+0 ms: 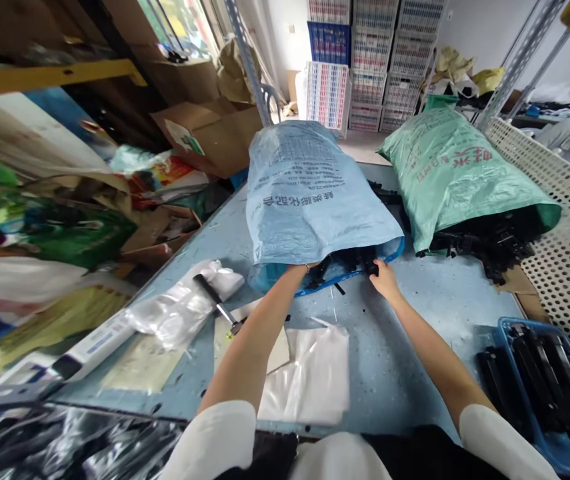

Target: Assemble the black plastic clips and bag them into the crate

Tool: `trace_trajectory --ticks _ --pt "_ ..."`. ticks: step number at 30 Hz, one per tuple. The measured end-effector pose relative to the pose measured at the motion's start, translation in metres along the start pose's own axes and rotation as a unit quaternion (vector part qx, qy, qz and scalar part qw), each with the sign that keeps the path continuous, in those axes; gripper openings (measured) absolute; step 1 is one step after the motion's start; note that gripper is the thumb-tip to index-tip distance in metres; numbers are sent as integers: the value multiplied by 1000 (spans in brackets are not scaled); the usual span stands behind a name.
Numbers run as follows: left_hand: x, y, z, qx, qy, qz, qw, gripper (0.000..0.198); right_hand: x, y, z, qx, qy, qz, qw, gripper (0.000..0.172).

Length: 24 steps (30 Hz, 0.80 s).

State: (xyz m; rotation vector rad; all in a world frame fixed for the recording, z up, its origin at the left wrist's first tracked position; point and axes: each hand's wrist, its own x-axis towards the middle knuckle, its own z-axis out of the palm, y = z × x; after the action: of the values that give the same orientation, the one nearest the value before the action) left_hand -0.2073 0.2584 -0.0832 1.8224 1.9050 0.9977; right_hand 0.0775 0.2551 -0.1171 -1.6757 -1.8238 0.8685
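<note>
A large blue woven sack (309, 193) lies on the blue-grey table with its mouth facing me. Black plastic parts (352, 259) show inside the opening. My left hand (311, 268) reaches into the mouth; its fingers are hidden by the sack and the dark parts. At the right side of the mouth, my right hand (383, 277) has its fingers closed on a black part (372, 264) near the sack's rim. To the right, a green woven sack (465, 173) spills more black parts (495, 247) from its mouth.
A blue basket (502, 327) of long black parts stands at the right front. A hammer (215, 297) rests by clear plastic bags (179, 307), and flat white bags (309, 373) lie before me. A perforated white panel (559, 253) edges the right; cardboard boxes (209, 130) stand left.
</note>
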Motion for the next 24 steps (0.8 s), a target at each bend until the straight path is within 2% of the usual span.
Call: trace_trajectory --ticks 3,6,9,11,13,14,16,18,19,21,24 --pt "-14 20 21 20 -74 7 997 64 -26 17 -21 54 10 28 998 48" --pt "-33 39 30 79 -123 6 989 70 -54 35 -45 129 16 58 990 40" --pt "-63 58 30 137 -109 -11 985 67 -92 50 -68 225 8 80 971 31" --pt "-91 76 34 79 -72 1 994 63 -124 54 -76 286 -2 82 955 23" --pt "-127 100 43 -90 -91 3 992 67 -159 51 -75 332 -6 80 940 21" --pt "-145 113 48 -204 -125 -15 971 72 -176 48 -73 347 -9 77 935 22" --pt "-177 139 57 -415 -183 -84 887 79 -207 37 -66 353 -30 50 934 29" --pt "-201 160 58 -544 -186 -157 803 76 -230 24 -66 322 -71 -14 944 39" --pt "-209 166 56 -577 -174 -183 776 72 -236 17 -69 292 -90 -53 951 39" --pt "-221 173 47 -604 -163 -210 751 64 -240 5 -81 221 -92 -125 963 29" --pt "-235 176 29 -593 -187 -214 754 55 -227 -11 -102 105 -26 -214 971 25"
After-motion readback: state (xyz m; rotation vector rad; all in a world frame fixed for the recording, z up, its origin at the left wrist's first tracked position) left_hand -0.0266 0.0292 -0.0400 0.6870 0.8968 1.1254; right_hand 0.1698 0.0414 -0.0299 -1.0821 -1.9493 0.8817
